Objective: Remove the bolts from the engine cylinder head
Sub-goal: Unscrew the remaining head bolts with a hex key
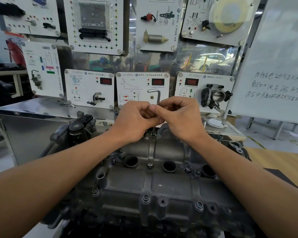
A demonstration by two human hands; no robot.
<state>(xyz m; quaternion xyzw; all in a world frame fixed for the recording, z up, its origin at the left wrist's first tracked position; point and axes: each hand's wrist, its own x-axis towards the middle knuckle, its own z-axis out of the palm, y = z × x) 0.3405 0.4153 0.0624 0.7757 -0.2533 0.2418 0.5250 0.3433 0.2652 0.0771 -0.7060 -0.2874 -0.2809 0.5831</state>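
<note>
The dark grey engine cylinder head (162,184) fills the lower middle of the view. An L-shaped hex key (157,97) stands upright, its lower end set in a bolt (153,133) at the head's far edge. My left hand (136,121) and my right hand (181,117) both pinch the key's long shank between fingers and thumbs. Its short arm points left above my hands. Other bolts sit in the head: one in the middle (150,164), one near the front edge (146,198) and one further right (199,205).
Three round plug wells (131,161) open along the head's middle. Behind stands a steel bench (41,107) with white sensor display panels (89,88). A whiteboard (279,66) with handwriting leans at right. A black sensor (79,126) sticks up at the head's far left.
</note>
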